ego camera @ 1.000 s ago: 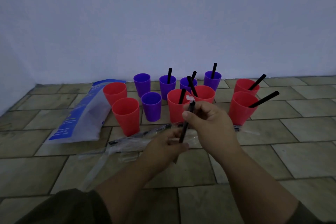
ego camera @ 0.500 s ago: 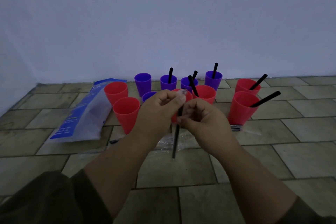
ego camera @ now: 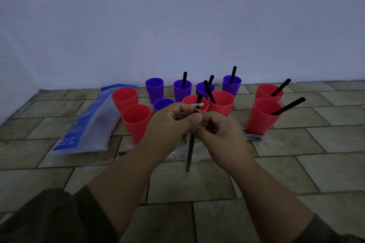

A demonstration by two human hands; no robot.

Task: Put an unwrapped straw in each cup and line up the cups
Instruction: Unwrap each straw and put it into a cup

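Both hands meet in front of the cups around one black straw (ego camera: pixel 190 152) that hangs nearly upright. My right hand (ego camera: pixel 219 130) pinches its upper part. My left hand (ego camera: pixel 169 122) pinches the clear wrapper (ego camera: pixel 197 105) sticking up at the straw's top. Several red and purple cups stand on the tiled floor behind. Two red cups on the left (ego camera: pixel 135 120) (ego camera: pixel 124 97) and two purple cups (ego camera: pixel 154 88) (ego camera: pixel 163 104) hold no straw. The other cups, such as the right red cup (ego camera: pixel 263 116), each hold a black straw.
A blue and white plastic bag (ego camera: pixel 87 124) lies on the floor at the left. Crumpled clear wrappers (ego camera: pixel 177 153) lie under my hands. A wrapped straw (ego camera: pixel 253 137) lies by the right red cup. A pale wall runs right behind the cups.
My left hand rose from the straw's lower end to its top and took hold of the wrapper there. The straw now hangs lower, with its bottom part bare.
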